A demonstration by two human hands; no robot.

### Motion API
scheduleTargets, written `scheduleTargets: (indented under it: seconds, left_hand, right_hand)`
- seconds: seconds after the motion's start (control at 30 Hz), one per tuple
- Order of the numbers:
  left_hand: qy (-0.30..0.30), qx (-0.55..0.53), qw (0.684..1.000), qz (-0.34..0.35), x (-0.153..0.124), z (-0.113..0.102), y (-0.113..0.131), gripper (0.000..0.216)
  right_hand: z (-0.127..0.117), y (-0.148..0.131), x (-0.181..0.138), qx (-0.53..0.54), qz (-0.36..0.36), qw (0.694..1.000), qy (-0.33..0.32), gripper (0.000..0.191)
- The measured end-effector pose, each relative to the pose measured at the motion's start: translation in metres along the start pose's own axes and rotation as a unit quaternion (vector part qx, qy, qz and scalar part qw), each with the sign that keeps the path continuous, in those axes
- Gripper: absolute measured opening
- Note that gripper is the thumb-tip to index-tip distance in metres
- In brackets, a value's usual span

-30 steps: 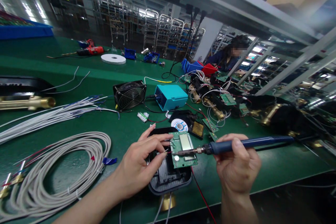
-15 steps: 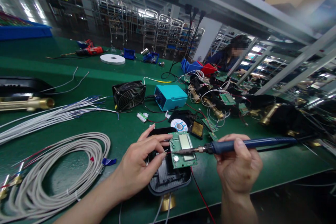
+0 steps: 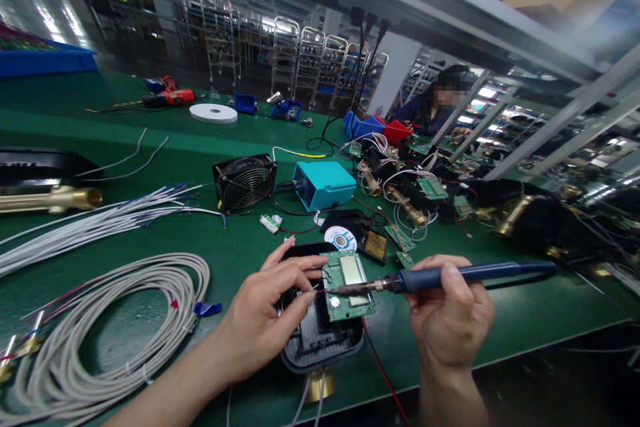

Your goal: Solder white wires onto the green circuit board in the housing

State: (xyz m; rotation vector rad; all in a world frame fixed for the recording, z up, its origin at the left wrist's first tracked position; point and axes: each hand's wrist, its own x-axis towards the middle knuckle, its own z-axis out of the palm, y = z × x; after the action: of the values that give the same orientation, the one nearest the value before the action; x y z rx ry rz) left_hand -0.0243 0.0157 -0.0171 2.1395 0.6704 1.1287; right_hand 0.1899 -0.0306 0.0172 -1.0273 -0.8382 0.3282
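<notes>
My right hand [image 3: 447, 320] grips a blue-handled soldering iron [image 3: 465, 273], whose metal tip rests on the left part of a small green circuit board [image 3: 347, 285] with a grey display. That board lies on a black plastic housing [image 3: 320, 337]. My left hand [image 3: 265, 313] sits at the board's left edge, thumb and forefinger pinched on a thin wire at the iron's tip, the other fingers raised.
A coil of grey cable [image 3: 100, 327] lies at the left, white wires [image 3: 100, 220] behind it. A black fan [image 3: 244, 181], a blue soldering station [image 3: 324, 185] and a solder spool [image 3: 341, 238] stand behind the board. A seated person [image 3: 435, 110] works far right.
Almost nothing has moved. Both hands stay at the board with the iron tip on it; the view has shifted slightly.
</notes>
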Motion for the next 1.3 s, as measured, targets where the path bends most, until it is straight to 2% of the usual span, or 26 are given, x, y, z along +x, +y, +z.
scheduleTargets:
  seconds: [0.33,0.4,0.5,0.63,0.8,0.97,1.07,1.2,1.3]
  left_hand:
    - [-0.002,-0.006,1.000,-0.003,0.000,0.000,0.000,0.014]
    - [-0.002,-0.007,1.000,-0.005,0.000,0.001,0.000,0.014]
    - [0.001,-0.008,1.000,-0.004,0.000,0.001,0.001,0.014]
    - [0.008,-0.004,1.000,-0.001,-0.001,0.003,0.000,0.014]
    - [0.033,0.015,0.999,0.012,-0.003,0.003,0.000,0.013]
    - [0.093,0.036,0.995,0.012,-0.004,0.003,0.002,0.016]
    - [0.105,-0.005,0.994,-0.030,-0.004,0.004,0.003,0.014]
    - [0.106,-0.080,0.987,-0.089,-0.004,0.005,0.004,0.013]
    - [0.072,-0.118,0.986,-0.092,-0.003,0.004,0.006,0.012]
  right_hand:
    - [0.003,-0.001,0.005,0.044,0.005,0.999,0.024,0.026]
    - [0.003,0.003,0.005,0.058,-0.009,0.998,0.006,0.024]
    - [0.002,0.016,0.000,0.057,-0.034,0.995,-0.076,0.018]
    - [0.002,0.034,-0.015,-0.012,-0.062,0.981,-0.184,0.021]
    - [0.001,0.043,-0.027,-0.070,-0.031,0.944,-0.321,0.035]
    - [-0.001,0.045,-0.031,-0.073,-0.001,0.945,-0.318,0.029]
    - [-0.001,0.047,-0.032,-0.067,-0.008,0.948,-0.312,0.026]
    - [0.001,0.046,-0.032,-0.066,-0.019,0.950,-0.306,0.024]
    - [0.002,0.045,-0.032,-0.069,-0.022,0.952,-0.299,0.024]
